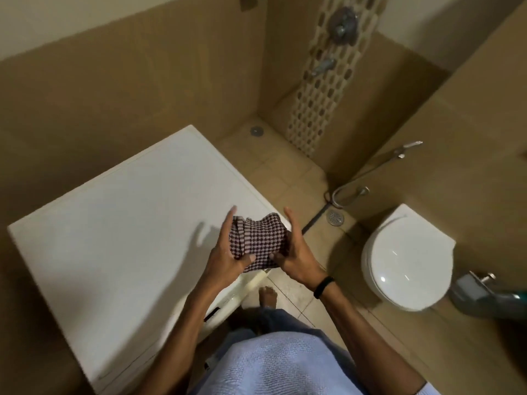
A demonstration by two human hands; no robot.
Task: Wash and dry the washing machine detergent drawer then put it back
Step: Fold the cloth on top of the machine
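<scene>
A dark checked cloth (258,240) is bunched between both hands above the front right corner of the white washing machine (119,238). My left hand (226,253) grips its left side, thumb pressed on the cloth. My right hand (293,249) holds the right side, fingers straight up along it. Whether the detergent drawer is wrapped inside the cloth is hidden. A pale edge (256,280) shows just below the cloth at the machine's front; I cannot tell if it is the drawer or its slot.
A white toilet (405,260) with its lid down stands to the right. Shower taps (342,22) sit on the patterned wall strip at the back, a hand sprayer hose (350,192) hangs on the right wall. My bare foot (268,296) stands on the beige tiled floor.
</scene>
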